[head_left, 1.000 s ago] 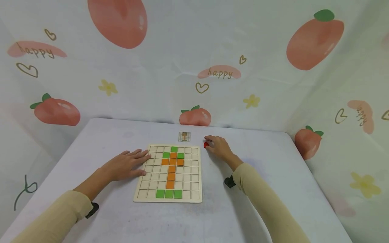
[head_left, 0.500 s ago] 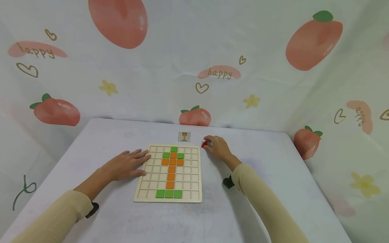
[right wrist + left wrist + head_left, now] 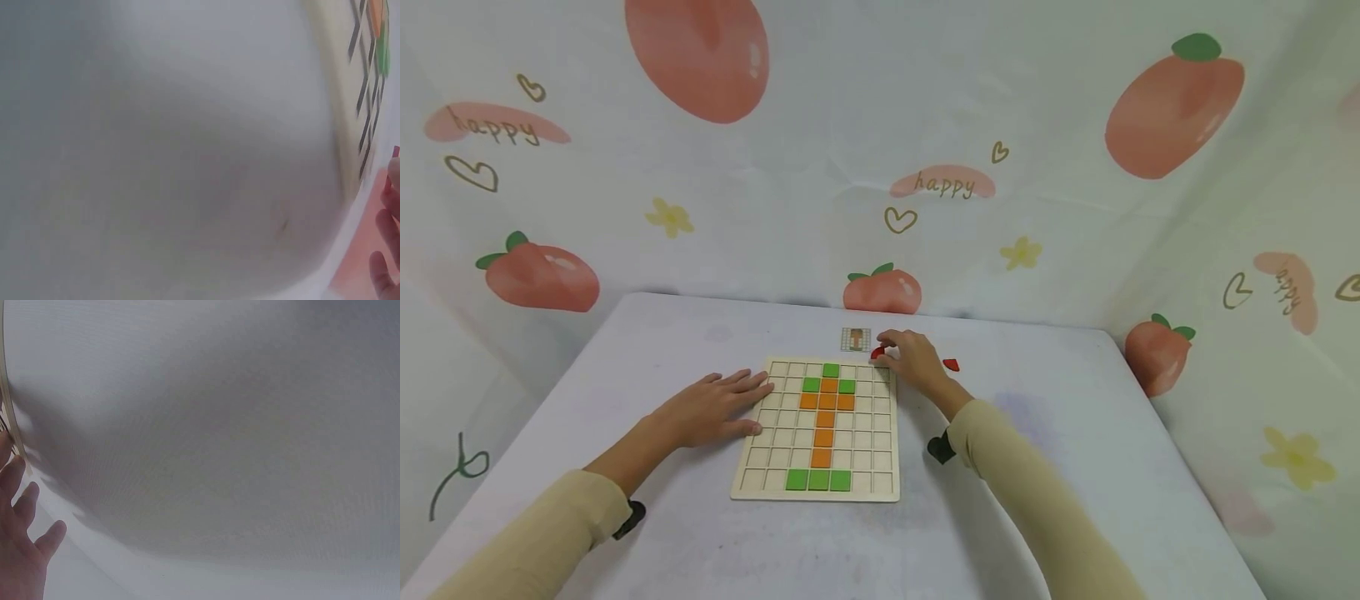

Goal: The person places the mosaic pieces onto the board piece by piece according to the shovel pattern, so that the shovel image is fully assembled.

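A pale wooden grid board (image 3: 859, 436) lies on the table, with several green tiles (image 3: 818, 480) and several orange tiles (image 3: 823, 437) in its squares. My left hand (image 3: 709, 408) rests at the board's left edge, fingers spread and mostly straight. Over the board's far right corner, my right hand (image 3: 917, 362) pinches a small red tile (image 3: 878, 353) between thumb and fingers. That tile also shows at the edge of the right wrist view, partly hidden by fingertips (image 3: 394, 197). A second red piece (image 3: 951, 365) lies on the table, right of the right hand.
Just beyond the board lies a small picture card (image 3: 856, 339) with a brown and green figure on a grid. A white cloth printed with fruit and hearts (image 3: 820, 192) stands behind the white table (image 3: 722, 550). Dark straps are at both wrists.
My right hand has moved left with the red tile, from beside the board to over its far right corner. A second red piece has come into sight behind it. The left hand stays put.
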The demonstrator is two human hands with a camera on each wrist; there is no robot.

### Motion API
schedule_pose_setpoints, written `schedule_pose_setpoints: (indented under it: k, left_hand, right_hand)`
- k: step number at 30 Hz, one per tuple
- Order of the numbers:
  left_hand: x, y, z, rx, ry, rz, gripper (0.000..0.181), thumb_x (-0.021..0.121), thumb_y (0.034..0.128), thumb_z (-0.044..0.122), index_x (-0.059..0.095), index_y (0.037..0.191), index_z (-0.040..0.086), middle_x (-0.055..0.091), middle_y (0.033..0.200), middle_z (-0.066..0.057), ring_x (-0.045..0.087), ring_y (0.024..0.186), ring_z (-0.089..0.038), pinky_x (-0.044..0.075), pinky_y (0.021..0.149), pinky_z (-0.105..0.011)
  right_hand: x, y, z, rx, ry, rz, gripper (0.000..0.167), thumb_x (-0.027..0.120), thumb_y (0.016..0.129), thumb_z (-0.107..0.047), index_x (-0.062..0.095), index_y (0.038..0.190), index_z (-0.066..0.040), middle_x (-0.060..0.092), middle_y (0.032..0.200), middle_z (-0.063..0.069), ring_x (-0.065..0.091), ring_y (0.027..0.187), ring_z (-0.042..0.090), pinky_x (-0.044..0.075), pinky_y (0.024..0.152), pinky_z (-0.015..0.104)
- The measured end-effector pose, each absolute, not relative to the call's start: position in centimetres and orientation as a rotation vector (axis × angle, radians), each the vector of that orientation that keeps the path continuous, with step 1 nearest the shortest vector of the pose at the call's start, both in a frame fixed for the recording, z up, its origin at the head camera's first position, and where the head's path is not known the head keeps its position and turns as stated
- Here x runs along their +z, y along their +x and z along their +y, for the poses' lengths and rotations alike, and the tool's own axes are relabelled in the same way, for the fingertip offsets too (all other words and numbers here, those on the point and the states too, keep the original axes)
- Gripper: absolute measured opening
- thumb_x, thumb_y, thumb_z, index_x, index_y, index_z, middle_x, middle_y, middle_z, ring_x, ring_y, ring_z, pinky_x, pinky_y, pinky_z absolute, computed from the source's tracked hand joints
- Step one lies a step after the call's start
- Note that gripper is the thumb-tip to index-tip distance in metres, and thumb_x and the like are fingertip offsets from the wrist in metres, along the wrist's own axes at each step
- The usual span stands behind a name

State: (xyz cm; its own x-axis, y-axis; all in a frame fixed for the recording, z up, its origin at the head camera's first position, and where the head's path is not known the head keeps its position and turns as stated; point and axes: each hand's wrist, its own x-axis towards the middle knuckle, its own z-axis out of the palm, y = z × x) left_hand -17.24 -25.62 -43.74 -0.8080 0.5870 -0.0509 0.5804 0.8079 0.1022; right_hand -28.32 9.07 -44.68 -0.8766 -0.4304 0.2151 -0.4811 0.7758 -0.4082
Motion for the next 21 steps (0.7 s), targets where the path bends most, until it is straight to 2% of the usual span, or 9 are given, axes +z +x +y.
schedule_pose_setpoints:
  k: [8, 15, 21]
  left_hand:
    - [-43.7, -17.1, -25.6, 0.104, 0.950, 2.911, 0.071, 0.053, 0.0970, 0.056, 0.046, 0.150, 0.010, 0.044, 0.153, -0.014, 0.040, 0.139, -0.040, 0.037, 0.106, -0.062]
    - [-43.6, -17.2, -25.4, 0.096, 0.931, 2.910, 0.071, 0.052, 0.0967, 0.058, 0.046, 0.150, 0.011, 0.043, 0.154, -0.013, 0.040, 0.140, -0.039, 0.037, 0.106, -0.062]
    - [-43.4, -17.1, -25.4, 0.107, 0.914, 2.906, 0.071, 0.052, 0.0967, 0.057, 0.045, 0.151, 0.012, 0.042, 0.155, -0.012, 0.039, 0.141, -0.039, 0.036, 0.106, -0.063]
  right_hand:
    - [-44.8, -27.7, 5.5, 0.666, 0.875, -2.800, 0.032, 0.075, 0.091, -0.021, 0.070, 0.119, -0.008, 0.074, 0.105, 0.005, 0.066, 0.097, 0.022, 0.052, 0.092, 0.038]
    - [-44.7, -26.9, 2.7, 0.670, 0.949, -2.815, 0.032, 0.072, 0.093, -0.023, 0.069, 0.121, -0.008, 0.073, 0.110, 0.004, 0.066, 0.101, 0.021, 0.050, 0.095, 0.038]
    - [-44.6, -26.3, 1.3, 0.671, 0.921, -2.851, 0.032, 0.072, 0.093, -0.025, 0.069, 0.121, -0.010, 0.074, 0.110, 0.002, 0.061, 0.096, 0.021, 0.051, 0.084, 0.034]
